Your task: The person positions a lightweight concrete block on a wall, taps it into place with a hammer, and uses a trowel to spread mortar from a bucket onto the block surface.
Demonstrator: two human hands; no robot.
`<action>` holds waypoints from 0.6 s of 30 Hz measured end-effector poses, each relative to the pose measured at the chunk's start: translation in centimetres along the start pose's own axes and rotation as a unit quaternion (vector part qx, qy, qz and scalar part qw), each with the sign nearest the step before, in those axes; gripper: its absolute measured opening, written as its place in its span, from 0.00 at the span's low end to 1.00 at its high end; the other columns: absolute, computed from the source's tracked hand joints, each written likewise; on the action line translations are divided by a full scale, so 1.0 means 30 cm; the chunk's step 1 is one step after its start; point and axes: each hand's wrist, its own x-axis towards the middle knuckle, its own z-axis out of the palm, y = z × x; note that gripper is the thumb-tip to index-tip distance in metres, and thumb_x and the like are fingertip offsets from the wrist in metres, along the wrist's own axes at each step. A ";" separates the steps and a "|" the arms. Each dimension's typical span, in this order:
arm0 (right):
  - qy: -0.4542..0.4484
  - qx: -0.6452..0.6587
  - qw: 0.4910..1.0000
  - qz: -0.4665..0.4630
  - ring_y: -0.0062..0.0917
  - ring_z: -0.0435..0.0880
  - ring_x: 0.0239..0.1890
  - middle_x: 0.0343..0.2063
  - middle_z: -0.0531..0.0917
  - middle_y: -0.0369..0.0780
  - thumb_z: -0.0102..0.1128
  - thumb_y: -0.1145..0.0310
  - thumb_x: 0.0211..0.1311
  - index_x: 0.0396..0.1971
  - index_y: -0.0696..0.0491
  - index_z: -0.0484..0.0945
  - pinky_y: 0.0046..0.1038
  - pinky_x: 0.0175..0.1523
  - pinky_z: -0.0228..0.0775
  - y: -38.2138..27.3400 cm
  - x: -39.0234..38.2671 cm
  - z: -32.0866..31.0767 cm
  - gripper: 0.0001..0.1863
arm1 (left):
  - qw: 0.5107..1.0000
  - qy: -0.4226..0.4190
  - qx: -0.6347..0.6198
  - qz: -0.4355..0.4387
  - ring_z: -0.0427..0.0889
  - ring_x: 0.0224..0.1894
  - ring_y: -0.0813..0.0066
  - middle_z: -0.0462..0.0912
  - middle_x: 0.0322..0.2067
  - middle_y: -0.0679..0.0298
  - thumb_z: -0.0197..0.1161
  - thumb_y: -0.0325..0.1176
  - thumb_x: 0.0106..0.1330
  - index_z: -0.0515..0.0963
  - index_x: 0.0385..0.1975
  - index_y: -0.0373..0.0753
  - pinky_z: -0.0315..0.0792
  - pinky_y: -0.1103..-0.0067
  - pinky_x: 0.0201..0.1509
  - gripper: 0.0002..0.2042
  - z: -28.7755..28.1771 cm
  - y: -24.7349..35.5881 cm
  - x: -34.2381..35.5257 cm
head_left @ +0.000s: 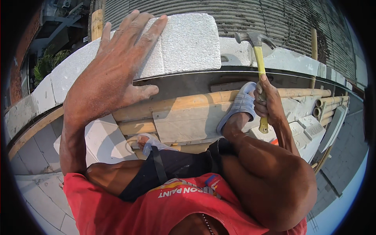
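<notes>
White lightweight block (192,47) sits atop the wall course (291,60), beside a taut string (243,71). Left hand (117,58) lies spread over it, grasping nothing; right hand (268,100) clenches a claw hammer (259,56), head apart from block. Judgement: block placed, final seating perhaps left. Bamboo scaffold (188,102) below; corrugated roofing (250,15) beyond; sunlit, outdoors.

Looks like an outdoor building site.
Shown by the wall of white blocks (74,69), the hammer (259,56), the bamboo poles (192,100) and the corrugated roof (243,17) beyond.
</notes>
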 end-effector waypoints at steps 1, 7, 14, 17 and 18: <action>-0.018 -0.045 0.999 0.017 0.10 0.53 0.08 0.13 0.61 0.26 0.50 0.40 0.76 0.27 0.47 0.68 0.19 0.12 0.43 0.010 -0.015 -0.015 0.26 | 1.000 0.007 -0.008 0.000 0.49 0.79 0.48 0.54 0.76 0.54 0.82 0.49 0.40 0.50 0.79 0.49 0.44 0.49 0.82 0.62 0.007 0.002 0.004; -0.036 -0.088 0.995 0.025 0.12 0.52 0.09 0.13 0.62 0.27 0.50 0.41 0.77 0.28 0.48 0.69 0.20 0.13 0.42 0.031 0.033 0.018 0.25 | 1.000 -0.023 -0.012 -0.012 0.49 0.79 0.47 0.56 0.75 0.50 0.74 0.75 0.37 0.53 0.78 0.46 0.38 0.45 0.81 0.67 -0.020 0.001 -0.001; -0.035 -0.110 0.993 0.002 0.11 0.52 0.08 0.12 0.62 0.27 0.48 0.42 0.78 0.29 0.49 0.68 0.20 0.13 0.43 0.013 -0.051 -0.122 0.25 | 0.985 0.028 -0.143 -0.088 0.65 0.73 0.50 0.69 0.68 0.48 0.51 0.61 0.75 0.61 0.76 0.47 0.58 0.61 0.77 0.36 -0.027 -0.028 0.021; -0.018 -0.136 0.989 -0.050 0.11 0.52 0.08 0.12 0.62 0.27 0.47 0.43 0.79 0.29 0.49 0.68 0.19 0.12 0.44 -0.025 -0.167 -0.207 0.25 | 0.971 0.124 -0.156 -0.134 0.82 0.54 0.50 0.83 0.52 0.50 0.49 0.59 0.77 0.71 0.68 0.38 0.73 0.67 0.63 0.32 0.007 -0.114 0.019; -0.009 -0.144 0.987 -0.075 0.11 0.52 0.08 0.12 0.63 0.27 0.46 0.43 0.79 0.29 0.49 0.68 0.19 0.12 0.44 -0.049 -0.210 -0.230 0.25 | 0.978 0.078 -0.139 -0.135 0.83 0.51 0.50 0.83 0.50 0.49 0.50 0.60 0.76 0.74 0.63 0.36 0.73 0.65 0.62 0.32 0.002 -0.145 0.008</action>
